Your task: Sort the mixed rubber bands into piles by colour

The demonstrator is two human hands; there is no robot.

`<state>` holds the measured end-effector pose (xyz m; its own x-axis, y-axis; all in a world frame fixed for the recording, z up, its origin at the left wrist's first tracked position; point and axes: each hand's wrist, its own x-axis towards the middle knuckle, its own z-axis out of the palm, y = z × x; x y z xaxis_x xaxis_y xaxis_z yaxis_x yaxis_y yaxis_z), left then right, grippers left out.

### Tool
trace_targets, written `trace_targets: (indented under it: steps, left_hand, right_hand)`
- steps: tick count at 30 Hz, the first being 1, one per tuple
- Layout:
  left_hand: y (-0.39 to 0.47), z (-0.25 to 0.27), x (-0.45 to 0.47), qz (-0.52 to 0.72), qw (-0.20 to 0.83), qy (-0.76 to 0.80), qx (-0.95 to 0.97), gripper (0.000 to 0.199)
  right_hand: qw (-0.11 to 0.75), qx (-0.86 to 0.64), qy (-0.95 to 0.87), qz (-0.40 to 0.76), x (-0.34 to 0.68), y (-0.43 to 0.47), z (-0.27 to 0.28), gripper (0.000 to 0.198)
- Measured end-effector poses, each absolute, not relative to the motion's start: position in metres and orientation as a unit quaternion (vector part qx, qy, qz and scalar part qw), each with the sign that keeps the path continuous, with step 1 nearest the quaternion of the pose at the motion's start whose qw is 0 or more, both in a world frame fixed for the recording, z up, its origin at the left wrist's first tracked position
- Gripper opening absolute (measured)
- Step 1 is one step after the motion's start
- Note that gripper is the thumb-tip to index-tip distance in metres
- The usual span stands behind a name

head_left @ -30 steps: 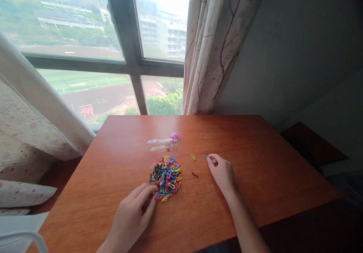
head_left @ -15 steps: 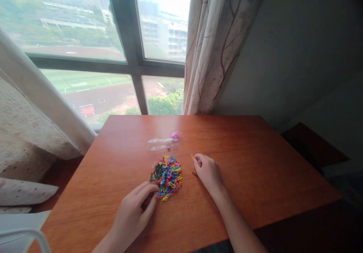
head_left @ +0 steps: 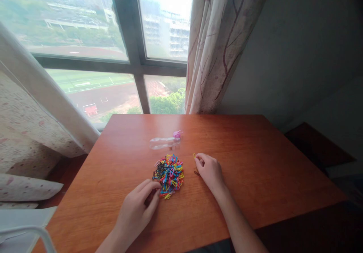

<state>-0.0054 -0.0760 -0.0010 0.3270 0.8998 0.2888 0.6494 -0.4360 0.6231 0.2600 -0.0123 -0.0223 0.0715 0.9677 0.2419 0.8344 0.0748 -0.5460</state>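
Note:
A heap of small, loop-shaped coloured pins (head_left: 171,175) lies on the wooden table, in yellow, blue, red, pink, black and other colours. My left hand (head_left: 138,204) reaches the heap's lower left edge, thumb and fingertips drawn together there. Whatever it pinches, if anything, is hidden. To the right of the heap, my right hand (head_left: 209,170) holds a yellow loop-shaped pin (head_left: 194,156) between thumb and forefinger, its loop pointing up. A dark pin (head_left: 196,173) lies on the table beside that hand, partly covered by it.
Behind the heap a clear plastic bottle (head_left: 161,143) lies on its side, with a pink cap (head_left: 177,133) at its right end. The wooden table (head_left: 255,162) ends at a window with curtains (head_left: 211,49). A white curved frame (head_left: 31,230) stands at the lower left.
The whole view has shifted slightly, so everything appears a little farther right. Both hands keep nearly the same pose, and the yellow pin stays in the right hand.

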Motion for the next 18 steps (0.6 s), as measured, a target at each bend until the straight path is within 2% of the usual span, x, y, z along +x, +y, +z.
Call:
trace_targets:
  steps: [9,18]
  left_hand:
    - [-0.080,-0.003,-0.004,0.293,0.159,0.492,0.804,0.013]
    - [-0.081,-0.004,0.001,0.246,0.073,0.491,0.833,0.015]
  right_hand:
    - [0.343,-0.658,-0.653,0.151,0.258,-0.031,-0.018,0.022]
    - [0.395,-0.591,-0.661,0.239,0.216,-0.082,-0.014,0.018]
